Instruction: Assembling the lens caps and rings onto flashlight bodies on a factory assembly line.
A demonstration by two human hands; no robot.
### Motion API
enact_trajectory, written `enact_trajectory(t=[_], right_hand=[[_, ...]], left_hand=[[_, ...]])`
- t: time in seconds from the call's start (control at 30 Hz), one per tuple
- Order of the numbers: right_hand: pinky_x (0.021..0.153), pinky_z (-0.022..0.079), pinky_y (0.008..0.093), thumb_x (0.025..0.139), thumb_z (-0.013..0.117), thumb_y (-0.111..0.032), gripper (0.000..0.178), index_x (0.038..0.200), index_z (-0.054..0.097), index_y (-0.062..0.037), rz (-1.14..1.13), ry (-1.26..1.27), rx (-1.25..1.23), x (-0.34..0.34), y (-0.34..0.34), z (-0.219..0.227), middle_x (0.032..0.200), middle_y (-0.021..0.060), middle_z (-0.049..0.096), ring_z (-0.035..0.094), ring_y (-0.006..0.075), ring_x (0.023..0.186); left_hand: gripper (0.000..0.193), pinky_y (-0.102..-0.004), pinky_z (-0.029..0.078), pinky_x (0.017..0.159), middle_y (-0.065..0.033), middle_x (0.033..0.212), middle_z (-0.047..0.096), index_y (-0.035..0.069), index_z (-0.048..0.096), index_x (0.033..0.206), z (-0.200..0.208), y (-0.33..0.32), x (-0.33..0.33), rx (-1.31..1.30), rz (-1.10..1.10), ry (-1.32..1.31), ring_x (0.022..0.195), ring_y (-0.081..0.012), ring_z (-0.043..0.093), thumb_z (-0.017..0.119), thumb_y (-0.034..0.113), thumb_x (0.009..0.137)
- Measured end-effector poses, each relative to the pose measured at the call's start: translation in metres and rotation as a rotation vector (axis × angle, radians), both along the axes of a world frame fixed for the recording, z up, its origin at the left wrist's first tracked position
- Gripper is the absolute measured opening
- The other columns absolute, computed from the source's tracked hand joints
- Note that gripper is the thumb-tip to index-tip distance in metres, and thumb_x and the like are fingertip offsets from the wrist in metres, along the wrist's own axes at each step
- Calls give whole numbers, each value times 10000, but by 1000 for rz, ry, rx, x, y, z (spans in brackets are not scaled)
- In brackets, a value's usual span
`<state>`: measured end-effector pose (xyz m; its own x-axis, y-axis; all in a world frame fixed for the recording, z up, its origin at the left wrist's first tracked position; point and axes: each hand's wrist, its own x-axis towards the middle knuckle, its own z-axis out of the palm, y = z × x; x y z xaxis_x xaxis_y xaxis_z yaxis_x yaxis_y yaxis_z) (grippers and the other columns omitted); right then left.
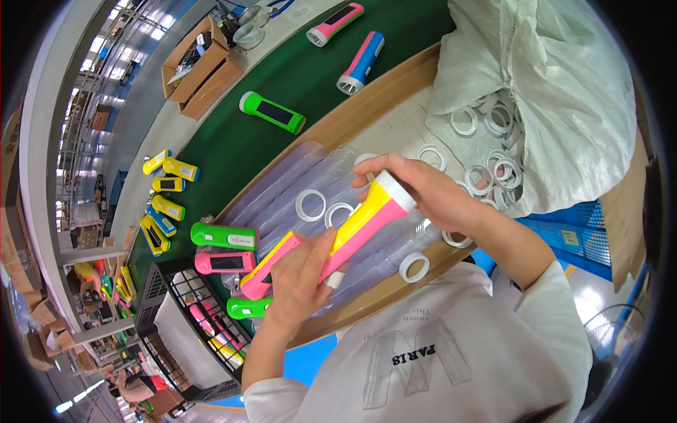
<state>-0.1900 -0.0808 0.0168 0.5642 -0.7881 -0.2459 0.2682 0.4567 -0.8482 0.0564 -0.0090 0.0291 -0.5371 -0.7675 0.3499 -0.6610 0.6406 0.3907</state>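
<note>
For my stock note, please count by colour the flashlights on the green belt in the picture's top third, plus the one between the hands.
Pink flashlight: 1
Pink-and-blue flashlight: 1
Green flashlight: 1
Yellow-and-pink flashlight, held: 1
Total: 4

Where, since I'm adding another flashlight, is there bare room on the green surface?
The green surface is bare between the lone green flashlight and the yellow flashlights, and between that green one and the far pink flashlight. Crowded: the cardboard tray below the held flashlight, with clear tubes and white rings.
</note>
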Motion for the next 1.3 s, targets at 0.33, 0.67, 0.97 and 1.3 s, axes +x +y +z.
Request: enact_trajectory(t=[0.33, 0.67, 0.97, 1.3], right_hand=[[961, 451, 354, 979, 390, -499, 566, 1312, 470, -48, -58, -116, -263, 6, -2, 0, 1237, 117, 549, 560, 214, 1123], [898, 503, 367, 978, 497, -332, 349, 1210, 482, -71, -260, -372, 112, 21, 5, -10, 1074, 110, 600, 595, 244, 1076], [957, 482, 452, 840, 682, -319, 325, 973, 468, -113, -254, -586, 50, 31, 23, -26, 1021, 150, 595, 601, 326, 1081], [995, 461, 473, 754, 740, -332, 410, 967, 460, -121, -236, -514, -38, 34, 32, -6, 988, 151, 591, 598, 355, 1075]], left_hand=[[821, -260, 432, 425, -187, 956, 632, 50, 324, 1404, -24, 21, -7, 1711, 135, 1592, 628, -211, 613, 664, 513, 818], [454, -282, 502, 639, -151, 972, 620, 41, 400, 1280, -20, 29, -44, 1508, 103, 1372, 732, -179, 609, 603, 163, 893], [402, -273, 487, 610, -54, 928, 598, 43, 480, 1166, -27, 58, -73, 1540, 127, 1326, 683, -139, 582, 676, 45, 816], [478, -271, 438, 541, -78, 871, 579, 57, 463, 1222, -17, 64, -78, 828, 255, 803, 651, -133, 560, 671, 30, 793]])
